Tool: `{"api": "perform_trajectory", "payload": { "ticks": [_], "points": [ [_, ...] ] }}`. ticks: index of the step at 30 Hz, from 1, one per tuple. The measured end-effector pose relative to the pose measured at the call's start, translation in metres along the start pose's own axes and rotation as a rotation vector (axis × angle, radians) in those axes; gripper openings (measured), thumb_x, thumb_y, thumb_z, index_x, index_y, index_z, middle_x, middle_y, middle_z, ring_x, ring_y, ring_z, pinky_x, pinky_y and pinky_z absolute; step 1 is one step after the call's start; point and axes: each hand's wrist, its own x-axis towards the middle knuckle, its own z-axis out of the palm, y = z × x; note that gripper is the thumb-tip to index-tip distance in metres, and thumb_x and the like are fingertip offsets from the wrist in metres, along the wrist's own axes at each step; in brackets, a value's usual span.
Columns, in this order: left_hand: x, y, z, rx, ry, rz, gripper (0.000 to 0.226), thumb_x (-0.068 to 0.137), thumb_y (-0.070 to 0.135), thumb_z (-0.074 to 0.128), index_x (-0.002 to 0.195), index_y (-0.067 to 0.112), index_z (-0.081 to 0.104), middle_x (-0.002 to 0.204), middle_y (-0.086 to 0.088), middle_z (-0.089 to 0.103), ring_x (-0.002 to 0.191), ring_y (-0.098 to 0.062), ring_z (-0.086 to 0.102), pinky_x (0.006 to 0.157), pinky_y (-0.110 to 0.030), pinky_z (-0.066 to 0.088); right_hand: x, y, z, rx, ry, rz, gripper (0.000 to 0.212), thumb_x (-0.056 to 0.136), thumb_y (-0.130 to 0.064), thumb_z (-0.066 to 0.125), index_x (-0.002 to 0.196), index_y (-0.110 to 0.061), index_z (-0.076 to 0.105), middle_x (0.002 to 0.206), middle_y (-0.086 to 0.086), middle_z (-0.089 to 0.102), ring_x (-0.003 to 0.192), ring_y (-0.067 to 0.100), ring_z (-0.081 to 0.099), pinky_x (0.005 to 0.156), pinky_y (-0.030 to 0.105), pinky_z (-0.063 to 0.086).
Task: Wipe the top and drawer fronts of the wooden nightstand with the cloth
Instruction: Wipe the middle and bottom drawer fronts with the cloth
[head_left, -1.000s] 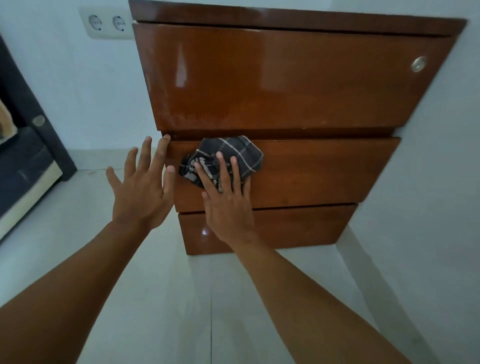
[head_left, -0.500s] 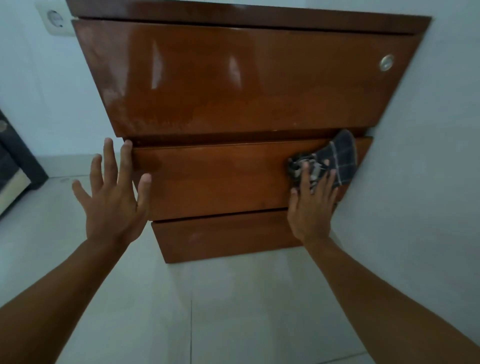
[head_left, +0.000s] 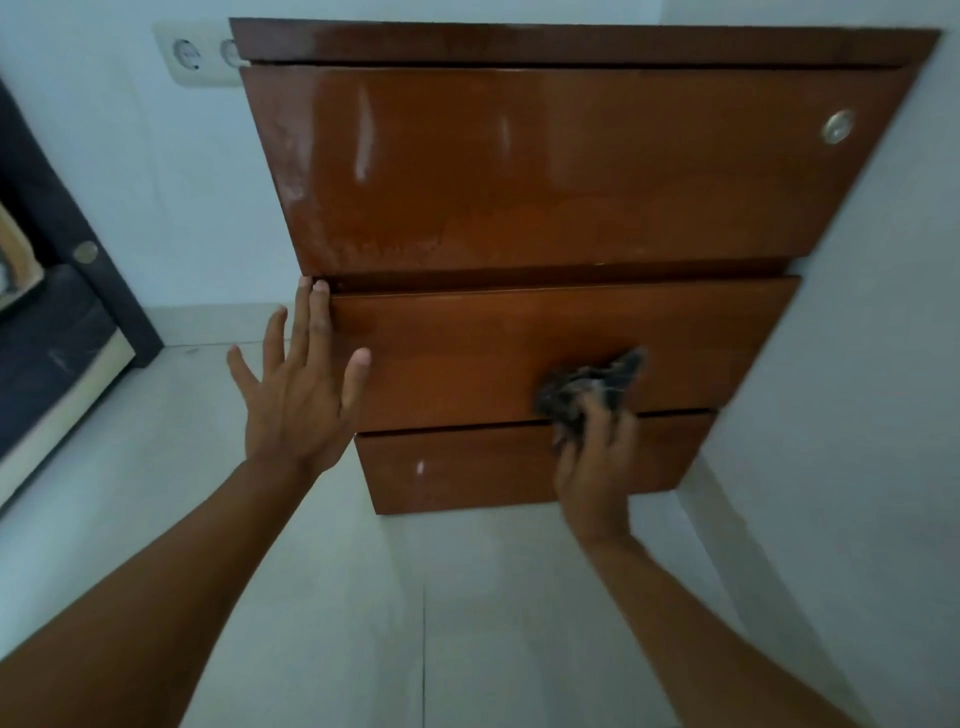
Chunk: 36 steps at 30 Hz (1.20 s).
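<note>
The glossy brown wooden nightstand (head_left: 545, 171) fills the upper middle of the head view, with three drawer fronts stacked below its thin top edge (head_left: 519, 44). A dark checked cloth (head_left: 592, 382) lies bunched against the lower right part of the middle drawer front (head_left: 457, 353). My right hand (head_left: 595, 467) presses the cloth to the wood with outstretched fingers; the hand is blurred and overlaps the bottom drawer front (head_left: 467, 467). My left hand (head_left: 296, 395) is spread open, its fingertips touching the left edge of the middle drawer.
A white wall (head_left: 857, 415) stands tight against the nightstand's right side. A double wall socket (head_left: 195, 54) sits at the upper left. Dark furniture (head_left: 47, 312) stands at the far left. A round metal lock (head_left: 837, 126) is on the top drawer. Pale floor tiles (head_left: 363, 597) lie below.
My right hand slid the cloth from the left end of the middle drawer to its right end, then back left and lower. My left hand rose to the drawer's left edge.
</note>
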Motion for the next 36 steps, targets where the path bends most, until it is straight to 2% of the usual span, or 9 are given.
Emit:
{"api": "perform_trajectory", "payload": {
  "ticks": [3,4,8,11,15,21,30,33,36],
  "points": [
    [0.0,-0.002,0.001,0.012,0.009,0.009,0.077,0.101,0.07,0.012,0.164,0.03,-0.006,0.174,0.004,0.003,0.158,-0.035,0.015,0.117,-0.075,0.008,-0.03,-0.061,0.043,0.045,-0.219,-0.096,0.039,0.091,-0.066,0.057,0.122,-0.042,0.06,0.124,-0.011,0.061,0.117,0.011,0.058,0.11,0.036,0.043],
    [0.001,-0.003,0.0,0.011,0.008,0.017,0.077,0.101,0.07,0.012,0.164,0.03,-0.006,0.174,0.004,0.003,0.158,-0.035,0.015,0.117,-0.075,0.007,-0.034,-0.082,0.057,0.091,-0.233,-0.174,0.041,0.09,-0.071,0.054,0.121,-0.045,0.06,0.126,-0.012,0.062,0.118,0.01,0.057,0.109,0.039,0.044],
    [0.001,-0.004,0.0,-0.004,0.021,0.028,0.079,0.099,0.071,0.01,0.164,0.029,-0.006,0.174,0.003,0.003,0.157,-0.037,0.015,0.117,-0.075,0.007,-0.039,-0.125,0.11,0.01,-0.189,-0.551,0.044,0.105,-0.024,0.056,0.145,-0.037,0.044,0.132,0.015,0.059,0.116,0.033,0.056,0.093,0.04,0.055],
    [0.001,-0.001,0.002,-0.025,0.035,0.014,0.08,0.098,0.072,0.009,0.164,0.029,-0.005,0.174,0.004,0.003,0.157,-0.037,0.015,0.117,-0.075,0.006,-0.024,-0.129,0.114,0.01,-0.233,-0.544,0.053,0.101,-0.018,0.058,0.147,-0.038,0.04,0.128,0.015,0.06,0.108,0.033,0.058,0.083,0.042,0.056],
    [0.003,-0.002,0.004,-0.02,0.052,0.01,0.078,0.1,0.071,0.012,0.164,0.03,-0.004,0.174,0.004,0.004,0.158,-0.036,0.014,0.117,-0.075,0.006,-0.012,-0.082,0.086,-0.152,-0.359,-0.642,0.044,0.093,-0.016,0.051,0.134,-0.031,0.063,0.125,0.017,0.063,0.102,0.036,0.062,0.081,0.045,0.057],
    [0.005,0.0,0.01,-0.048,0.074,0.004,0.08,0.1,0.072,0.015,0.165,0.029,-0.002,0.174,0.003,0.006,0.157,-0.036,0.017,0.117,-0.076,0.008,0.021,0.011,0.025,-0.366,-0.268,-0.609,0.057,0.087,-0.001,0.043,0.134,-0.029,0.058,0.121,0.02,0.06,0.102,0.039,0.06,0.085,0.047,0.057],
    [0.004,0.001,0.007,-0.049,0.064,0.005,0.08,0.099,0.071,0.016,0.164,0.028,-0.003,0.174,0.0,0.009,0.156,-0.036,0.021,0.116,-0.077,0.01,0.047,0.09,-0.044,-0.449,-0.195,-0.097,0.054,0.079,0.009,0.055,0.128,-0.014,0.056,0.126,0.025,0.049,0.104,0.044,0.052,0.084,0.051,0.054],
    [0.003,0.002,0.007,-0.037,0.057,-0.007,0.08,0.1,0.071,0.017,0.164,0.029,-0.004,0.174,0.001,0.007,0.156,-0.035,0.02,0.116,-0.077,0.009,0.061,0.103,-0.062,-0.485,-0.136,0.121,0.033,0.09,-0.008,0.05,0.123,-0.009,0.048,0.125,0.025,0.046,0.103,0.046,0.052,0.087,0.052,0.05],
    [0.003,0.001,0.007,-0.018,0.05,-0.015,0.081,0.099,0.071,0.019,0.164,0.03,-0.006,0.174,0.001,0.007,0.156,-0.035,0.019,0.115,-0.077,0.009,0.074,0.102,-0.075,-0.396,-0.12,0.316,0.037,0.087,-0.02,0.052,0.121,-0.006,0.047,0.123,0.026,0.047,0.106,0.044,0.05,0.088,0.052,0.048]
  ]
}}
